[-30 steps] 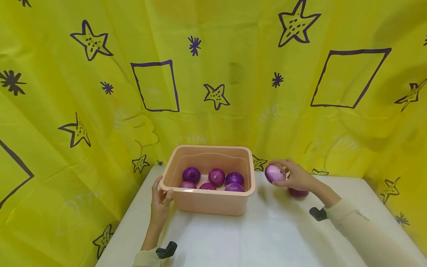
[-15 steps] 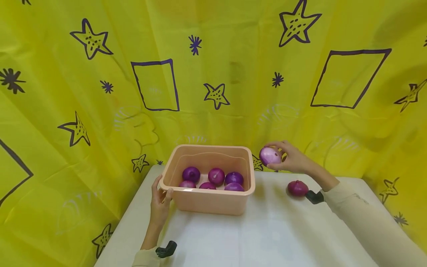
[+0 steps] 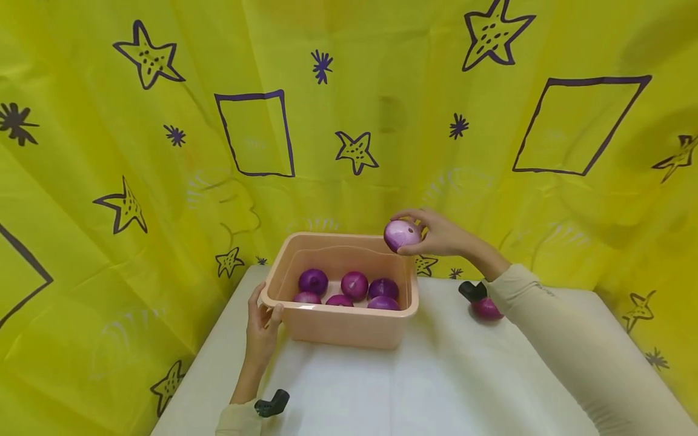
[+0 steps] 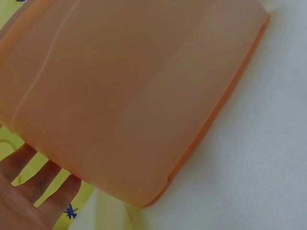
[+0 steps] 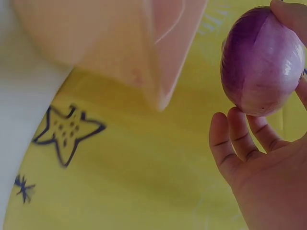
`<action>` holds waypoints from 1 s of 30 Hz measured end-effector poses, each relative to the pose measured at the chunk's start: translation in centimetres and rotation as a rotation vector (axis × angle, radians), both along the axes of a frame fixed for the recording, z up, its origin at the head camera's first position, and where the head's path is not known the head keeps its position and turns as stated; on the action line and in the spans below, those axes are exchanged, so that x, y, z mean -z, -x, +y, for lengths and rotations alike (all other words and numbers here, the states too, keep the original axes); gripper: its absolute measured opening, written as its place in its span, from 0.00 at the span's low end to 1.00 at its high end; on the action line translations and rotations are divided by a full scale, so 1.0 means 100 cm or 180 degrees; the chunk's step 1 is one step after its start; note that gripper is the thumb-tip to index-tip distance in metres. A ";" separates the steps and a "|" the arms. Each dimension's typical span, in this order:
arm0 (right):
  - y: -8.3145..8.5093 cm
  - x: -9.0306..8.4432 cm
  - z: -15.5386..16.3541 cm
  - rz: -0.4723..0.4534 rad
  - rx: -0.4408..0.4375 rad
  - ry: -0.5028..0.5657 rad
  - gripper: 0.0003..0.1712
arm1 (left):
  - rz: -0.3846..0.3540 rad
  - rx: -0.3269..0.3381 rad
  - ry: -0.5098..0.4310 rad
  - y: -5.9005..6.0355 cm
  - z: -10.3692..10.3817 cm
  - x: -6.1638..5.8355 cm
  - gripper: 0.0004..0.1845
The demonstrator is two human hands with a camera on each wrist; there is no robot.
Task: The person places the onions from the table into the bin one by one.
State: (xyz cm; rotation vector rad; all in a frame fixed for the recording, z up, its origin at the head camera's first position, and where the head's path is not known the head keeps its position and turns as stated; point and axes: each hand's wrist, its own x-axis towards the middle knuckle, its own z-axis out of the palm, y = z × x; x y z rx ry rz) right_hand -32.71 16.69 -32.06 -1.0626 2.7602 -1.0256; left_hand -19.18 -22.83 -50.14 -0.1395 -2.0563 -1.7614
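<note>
My right hand grips a red onion between thumb and fingers, raised over the back right corner of a peach plastic tub. The right wrist view shows this onion with pale and dark purple skin, the fingertips under it. My left hand holds the tub's front left corner, thumb over the rim and fingers against the side. In the left wrist view, the fingers lie along the tub's wall. Several red onions lie inside the tub, the front ones partly hidden by its rim.
Another red onion lies on the white table right of the tub, partly covered by the right wrist's black camera mount. A yellow curtain with drawn stars hangs behind the table and along both sides.
My right hand has lifted the onion and carried it left, from beside the tub to over its back right corner. My left hand has stayed on the tub.
</note>
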 end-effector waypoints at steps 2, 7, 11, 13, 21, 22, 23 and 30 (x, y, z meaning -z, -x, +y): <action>0.001 -0.003 -0.011 -0.0045 -0.0036 -0.0018 0.40 | 0.0003 0.0003 0.0004 0.000 0.000 -0.001 0.35; 0.005 -0.003 -0.040 -0.0192 -0.0136 -0.0008 0.40 | -0.0020 -0.0022 0.0006 -0.002 0.001 -0.003 0.35; 0.012 0.001 -0.062 -0.0172 -0.0311 0.0048 0.38 | -0.0064 -0.0028 0.0027 -0.002 0.002 -0.004 0.35; 0.016 0.004 -0.072 -0.0151 -0.0404 0.0066 0.38 | -0.0090 -0.0038 0.0028 -0.001 0.002 -0.003 0.35; 0.019 0.017 -0.109 -0.0314 -0.0521 -0.0066 0.36 | -0.0099 -0.0069 -0.0032 0.001 0.000 0.000 0.36; 0.019 0.020 -0.112 -0.0355 -0.0518 -0.0115 0.35 | -0.0091 -0.0056 -0.0033 0.001 0.000 0.000 0.35; 0.019 0.022 -0.115 -0.0383 -0.0520 -0.0171 0.35 | -0.0079 -0.0042 -0.0036 0.001 0.001 0.000 0.35; 0.017 0.037 -0.124 -0.0906 -0.0510 -0.0138 0.31 | -0.0066 -0.0029 -0.0038 0.000 0.003 -0.002 0.35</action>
